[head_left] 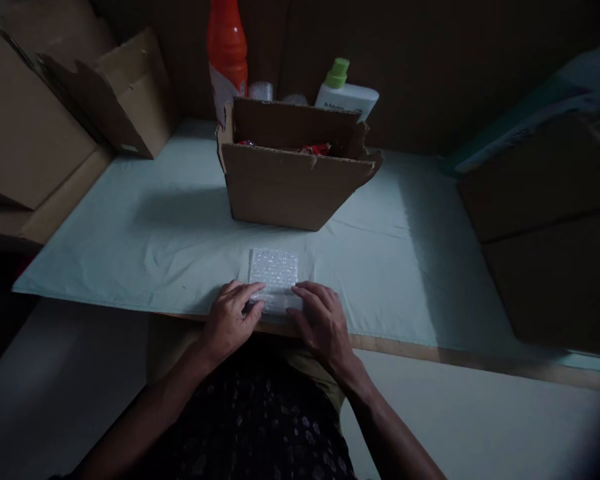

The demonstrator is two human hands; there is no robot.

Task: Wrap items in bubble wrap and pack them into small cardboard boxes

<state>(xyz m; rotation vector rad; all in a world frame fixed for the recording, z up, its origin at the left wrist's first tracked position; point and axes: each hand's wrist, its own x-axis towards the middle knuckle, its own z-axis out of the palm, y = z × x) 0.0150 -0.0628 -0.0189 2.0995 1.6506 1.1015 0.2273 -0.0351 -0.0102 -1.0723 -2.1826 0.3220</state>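
A small sheet of bubble wrap lies near the table's front edge, its far part flat on the cloth. The end closest to me looks folded or rolled over into a thick clear band. My left hand grips the left side of that band, thumb below and fingers on top. At the right side my right hand holds it in the same way, slightly blurred. Whether anything is wrapped inside the band I cannot tell.
Beyond the hands stands an open cardboard box with red packets inside. Behind it are an orange bottle and a white bottle with a green cap. More cardboard boxes flank the pale cloth, at left and right.
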